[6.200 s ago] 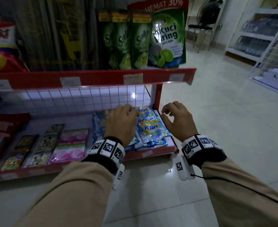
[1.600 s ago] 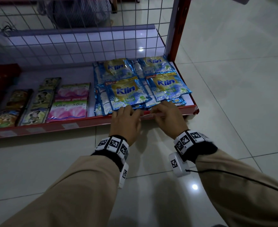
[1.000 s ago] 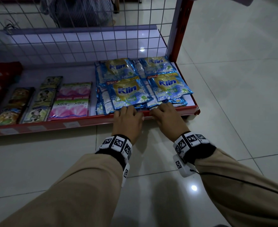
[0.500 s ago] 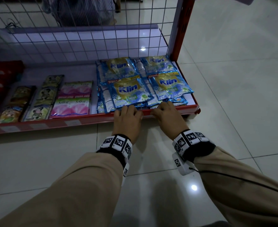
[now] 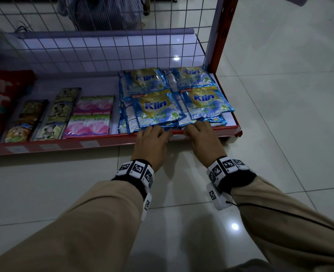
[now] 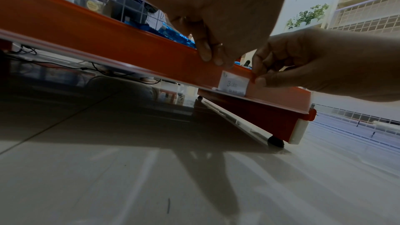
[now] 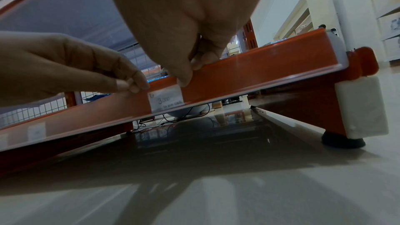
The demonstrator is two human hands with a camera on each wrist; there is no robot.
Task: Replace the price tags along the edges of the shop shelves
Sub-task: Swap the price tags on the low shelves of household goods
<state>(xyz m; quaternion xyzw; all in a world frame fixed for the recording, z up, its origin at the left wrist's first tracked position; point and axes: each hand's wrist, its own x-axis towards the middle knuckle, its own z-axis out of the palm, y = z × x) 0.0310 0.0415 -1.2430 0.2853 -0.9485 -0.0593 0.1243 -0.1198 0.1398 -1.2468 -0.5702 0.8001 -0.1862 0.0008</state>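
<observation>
The bottom shelf's red front edge point(image 5: 107, 141) carries a clear strip. A white price tag point(image 6: 232, 84) marked "3.000" sits in that strip, also seen as the tag point(image 7: 165, 100) in the right wrist view. My left hand point(image 5: 154, 132) pinches the strip's top just left of the tag, fingertips point(image 7: 129, 85) together. My right hand point(image 5: 195, 130) pinches the tag's upper right corner, thumb point(image 6: 259, 80) in front and fingers over the edge. From the head view the tag is mostly hidden between my hands.
Blue Klin sachets point(image 5: 158, 108) lie right behind my hands, with pink sachets point(image 5: 89, 124) and dark packets point(image 5: 52, 116) further left. Other tags point(image 5: 89, 143) sit along the same edge. A wire grid point(image 5: 107, 48) backs the shelf; its red upright point(image 5: 223, 34) and foot point(image 7: 365, 107) stand right.
Six seconds ago my hands hovered over the sachets with the upper shelf in view. They have come down onto the bottom shelf's front edge. Over the last second they barely moved.
</observation>
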